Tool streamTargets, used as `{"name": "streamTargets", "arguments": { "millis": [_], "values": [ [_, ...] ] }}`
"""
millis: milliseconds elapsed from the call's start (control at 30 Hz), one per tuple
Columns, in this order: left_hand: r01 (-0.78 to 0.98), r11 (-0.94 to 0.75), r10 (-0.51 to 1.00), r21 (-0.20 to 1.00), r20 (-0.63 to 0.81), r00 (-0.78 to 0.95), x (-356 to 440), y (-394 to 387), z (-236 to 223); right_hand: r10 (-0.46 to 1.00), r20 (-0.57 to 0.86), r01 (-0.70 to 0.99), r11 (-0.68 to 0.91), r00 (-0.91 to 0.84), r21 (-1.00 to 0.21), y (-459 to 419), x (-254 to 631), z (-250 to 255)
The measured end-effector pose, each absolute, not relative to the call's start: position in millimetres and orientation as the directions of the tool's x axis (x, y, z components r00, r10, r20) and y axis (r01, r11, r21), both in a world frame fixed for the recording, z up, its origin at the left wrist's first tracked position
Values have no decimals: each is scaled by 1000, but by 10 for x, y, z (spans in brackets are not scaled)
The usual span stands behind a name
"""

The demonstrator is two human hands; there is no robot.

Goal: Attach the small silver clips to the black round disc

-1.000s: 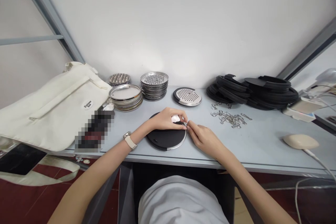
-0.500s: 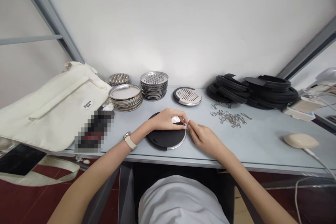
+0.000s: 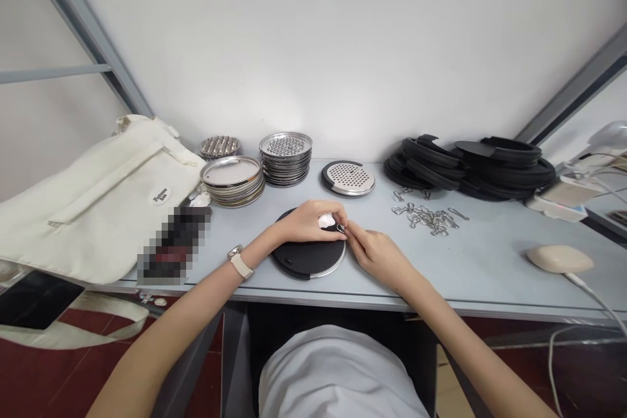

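The left hand [image 3: 311, 221] and right hand [image 3: 385, 258] met at their fingertips, pinching a small metal clip [image 3: 340, 228] above the rim of a black disc [image 3: 308, 258] on the table [image 3: 480, 268]. Any join between clip and disc could not be confirmed.

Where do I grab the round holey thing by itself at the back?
Probably best: pinch the holed disc by its black edging, coming from the front left. It lies flat, and that curved band gives a grip away from the holes.
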State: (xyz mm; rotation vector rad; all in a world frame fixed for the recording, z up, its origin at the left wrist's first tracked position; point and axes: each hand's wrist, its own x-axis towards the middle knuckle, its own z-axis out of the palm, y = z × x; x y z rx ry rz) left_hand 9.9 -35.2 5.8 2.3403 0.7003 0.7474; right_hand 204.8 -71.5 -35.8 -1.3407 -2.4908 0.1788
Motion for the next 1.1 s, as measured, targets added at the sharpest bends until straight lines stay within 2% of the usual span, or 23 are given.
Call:
{"name": "streamTargets", "arguments": {
  "millis": [1100],
  "values": [
    [224, -643, 609, 732, 312, 729, 75, -309, 22, 819, 220, 768, 574, -530, -286, -738, 2075, -335]
  ]
}}
